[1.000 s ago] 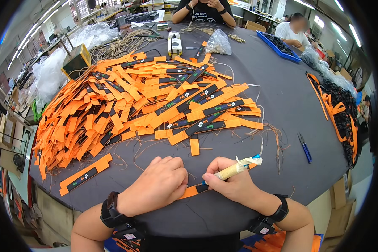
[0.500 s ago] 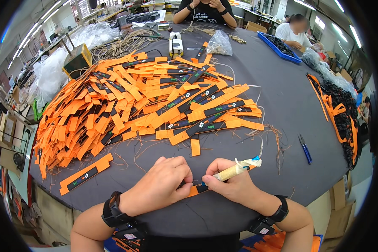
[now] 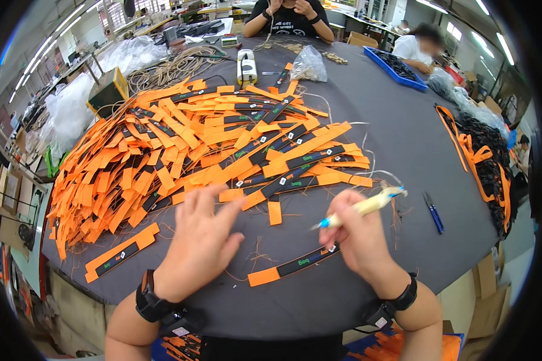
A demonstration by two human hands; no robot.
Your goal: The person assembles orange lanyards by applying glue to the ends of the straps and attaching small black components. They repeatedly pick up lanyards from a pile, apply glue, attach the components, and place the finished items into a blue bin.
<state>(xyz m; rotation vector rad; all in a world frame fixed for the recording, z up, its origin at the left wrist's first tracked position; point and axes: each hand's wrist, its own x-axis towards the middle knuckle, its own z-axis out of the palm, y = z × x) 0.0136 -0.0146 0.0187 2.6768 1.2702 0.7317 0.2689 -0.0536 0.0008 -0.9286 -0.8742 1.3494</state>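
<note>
My right hand grips a corded pen-shaped tool, wrapped in pale tape with a blue collar and thin tip. The tip points left, held above the table. Below it lies an orange and black webbing strap, its right end hidden by my right hand. My left hand hovers with its fingers spread and nothing in them, left of that strap. Just beyond both hands spreads a large heap of similar orange straps, with loose threads. Another single strap rests at the left, apart from the heap.
Blue-handled snips lie at the right. A white and yellow box, a clear plastic bag and coiled rope stand beyond the heap. Black and orange straps line the right edge. Two people sit across the table, near a blue tray.
Both hands have lifted off the strap, leaving it on the table. My left hand has moved left and opened; the right has raised the pen-shaped tool away.
</note>
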